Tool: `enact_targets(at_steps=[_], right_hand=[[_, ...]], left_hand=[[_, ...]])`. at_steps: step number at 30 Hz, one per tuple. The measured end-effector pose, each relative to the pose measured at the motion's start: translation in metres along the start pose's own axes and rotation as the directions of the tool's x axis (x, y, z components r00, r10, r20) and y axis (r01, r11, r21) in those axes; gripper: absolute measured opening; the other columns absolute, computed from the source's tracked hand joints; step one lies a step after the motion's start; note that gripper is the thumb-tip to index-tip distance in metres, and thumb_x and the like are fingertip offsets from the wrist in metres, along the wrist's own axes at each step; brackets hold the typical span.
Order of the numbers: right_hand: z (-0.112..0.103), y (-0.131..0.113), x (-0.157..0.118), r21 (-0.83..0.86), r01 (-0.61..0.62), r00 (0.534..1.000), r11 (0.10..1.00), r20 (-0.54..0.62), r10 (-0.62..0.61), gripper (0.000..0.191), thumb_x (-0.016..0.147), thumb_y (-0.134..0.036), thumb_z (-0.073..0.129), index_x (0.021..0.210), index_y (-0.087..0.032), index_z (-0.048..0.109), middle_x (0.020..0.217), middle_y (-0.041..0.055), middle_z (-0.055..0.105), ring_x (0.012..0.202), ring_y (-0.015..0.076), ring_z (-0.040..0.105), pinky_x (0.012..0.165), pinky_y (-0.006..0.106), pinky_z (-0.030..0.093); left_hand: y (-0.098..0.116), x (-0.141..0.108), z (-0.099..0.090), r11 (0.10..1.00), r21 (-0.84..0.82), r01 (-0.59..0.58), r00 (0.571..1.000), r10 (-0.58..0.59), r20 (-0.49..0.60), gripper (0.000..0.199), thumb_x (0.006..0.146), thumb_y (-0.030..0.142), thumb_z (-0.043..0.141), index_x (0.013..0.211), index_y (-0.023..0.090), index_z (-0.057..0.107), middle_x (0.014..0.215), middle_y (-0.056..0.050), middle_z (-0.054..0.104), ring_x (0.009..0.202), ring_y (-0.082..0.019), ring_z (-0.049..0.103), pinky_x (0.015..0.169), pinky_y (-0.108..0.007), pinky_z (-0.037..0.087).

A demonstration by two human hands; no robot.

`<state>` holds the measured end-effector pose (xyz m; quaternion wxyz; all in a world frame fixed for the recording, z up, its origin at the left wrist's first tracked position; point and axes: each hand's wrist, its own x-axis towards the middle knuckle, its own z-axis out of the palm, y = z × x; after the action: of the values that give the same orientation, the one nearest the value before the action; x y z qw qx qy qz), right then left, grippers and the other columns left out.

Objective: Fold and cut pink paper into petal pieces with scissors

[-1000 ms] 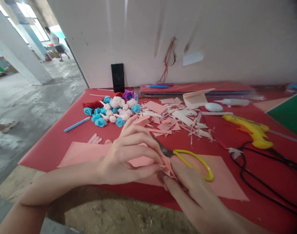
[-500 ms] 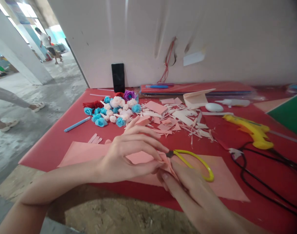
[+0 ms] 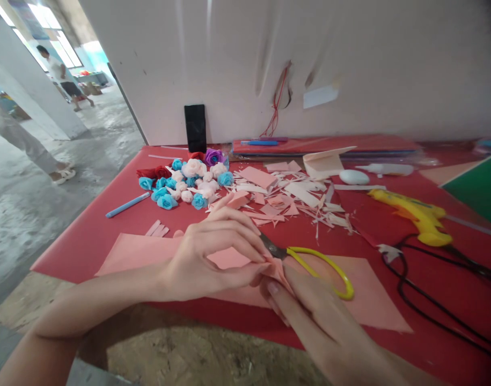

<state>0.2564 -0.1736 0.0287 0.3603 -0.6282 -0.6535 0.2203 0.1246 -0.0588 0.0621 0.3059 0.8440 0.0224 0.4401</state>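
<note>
Between my two hands is a small folded piece of pink paper (image 3: pixel 276 269). My left hand (image 3: pixel 213 254) pinches its upper left edge between thumb and fingertips. From the lower right, my right hand (image 3: pixel 313 305) closes on the same piece, hiding much of it. Just behind the fingers lie scissors (image 3: pixel 320 258) with yellow handles, their dark blades partly covered by my left hand. Beneath the hands a large pink paper sheet (image 3: pixel 376 292) is spread along the front of the red table (image 3: pixel 80 236).
Paper flowers (image 3: pixel 195 168) in blue, pink, red and purple are heaped at the back left, beside paper scraps (image 3: pixel 301 193). A yellow glue gun (image 3: pixel 418 212) with a black cord lies right. A phone (image 3: pixel 196 127) leans on the wall; a blue pen (image 3: pixel 127 205) lies left.
My left fingers have curled down closer to the paper, uncovering more of the scissor blades. My right hand has hardly moved. Two people in the background at left have shifted position.
</note>
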Motion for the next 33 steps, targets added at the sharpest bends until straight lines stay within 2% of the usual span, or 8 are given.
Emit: enact_targets(at_steps=[6,12,18,21,24,27,30,33], right_hand=[[0.001,0.009,-0.006,0.072,-0.056,0.998,0.996,0.047,0.052,0.027,0.089,-0.036,0.036,0.099,-0.021,0.056,0.055,-0.0004,0.047,0.049,0.0125,0.049,0.044,0.022,0.045],[-0.003,-0.001,-0.001,0.220,-0.130,0.988,0.967,0.108,0.108,0.025,0.087,-0.039,0.040,0.080,-0.022,0.056,0.054,-0.0009,0.049,0.046,0.0114,0.049,0.042,0.020,0.047],[-0.004,-0.007,0.005,0.361,-0.231,0.969,0.904,0.164,0.183,0.035,0.087,-0.046,0.035,0.071,-0.021,0.051,0.050,-0.0023,0.044,0.038,0.0089,0.043,0.030,0.018,0.038],[-0.007,-0.009,0.009,0.424,-0.237,0.963,0.874,0.225,0.152,0.034,0.087,-0.045,0.035,0.067,-0.021,0.048,0.049,-0.0029,0.043,0.037,0.0076,0.041,0.027,0.016,0.033],[-0.009,-0.013,0.012,0.479,-0.231,0.961,0.847,0.248,0.122,0.026,0.086,-0.041,0.040,0.071,-0.021,0.047,0.050,-0.0036,0.042,0.040,0.0076,0.042,0.032,0.016,0.037],[-0.008,-0.018,0.013,0.527,-0.260,0.960,0.809,0.230,0.159,0.015,0.083,-0.036,0.044,0.083,-0.021,0.049,0.054,-0.0043,0.041,0.043,0.0074,0.041,0.037,0.016,0.039],[-0.003,-0.020,0.013,0.586,-0.266,0.961,0.766,0.226,0.160,0.014,0.079,-0.032,0.048,0.089,-0.023,0.050,0.065,-0.0019,0.048,0.053,0.0084,0.048,0.045,0.017,0.044],[0.001,-0.017,0.014,0.587,-0.238,0.966,0.774,0.227,0.125,0.014,0.078,-0.031,0.049,0.088,-0.022,0.049,0.071,0.0005,0.053,0.064,0.0115,0.053,0.053,0.020,0.048]], left_hand=[[0.000,-0.002,0.000,0.999,0.021,0.048,0.998,-0.047,-0.040,0.012,0.070,0.012,0.067,0.078,0.015,0.058,0.069,-0.004,0.068,0.075,-0.013,0.060,0.080,-0.033,0.052],[0.002,-0.001,-0.005,0.991,0.134,0.021,1.000,-0.019,-0.020,0.009,0.074,0.016,0.064,0.077,0.021,0.057,0.066,0.003,0.067,0.072,-0.012,0.060,0.099,-0.047,0.039],[0.005,0.000,-0.008,0.983,0.161,0.087,0.992,-0.100,0.076,0.012,0.071,0.012,0.065,0.076,0.019,0.057,0.070,0.003,0.066,0.075,-0.011,0.057,0.106,-0.047,0.029],[0.006,0.000,-0.007,0.984,0.158,0.078,0.992,-0.092,0.085,0.012,0.070,0.012,0.066,0.074,0.018,0.057,0.067,0.004,0.065,0.073,-0.010,0.056,0.108,-0.047,0.025],[0.009,-0.001,-0.007,0.986,0.158,0.059,0.994,-0.073,0.086,0.013,0.069,0.010,0.065,0.073,0.019,0.056,0.065,0.004,0.065,0.072,-0.011,0.056,0.108,-0.048,0.024],[0.012,-0.001,-0.010,0.981,0.181,0.064,0.991,-0.084,0.102,0.014,0.069,0.009,0.063,0.076,0.019,0.057,0.066,0.004,0.065,0.072,-0.011,0.056,0.108,-0.049,0.023],[0.014,0.001,-0.011,0.975,0.198,0.096,0.984,-0.122,0.126,0.013,0.069,0.010,0.063,0.076,0.019,0.057,0.067,0.003,0.064,0.071,-0.011,0.056,0.108,-0.049,0.023],[0.015,0.001,-0.009,0.979,0.178,0.102,0.979,-0.131,0.155,0.012,0.068,0.008,0.062,0.073,0.018,0.057,0.065,0.004,0.064,0.069,-0.010,0.055,0.108,-0.048,0.024]])
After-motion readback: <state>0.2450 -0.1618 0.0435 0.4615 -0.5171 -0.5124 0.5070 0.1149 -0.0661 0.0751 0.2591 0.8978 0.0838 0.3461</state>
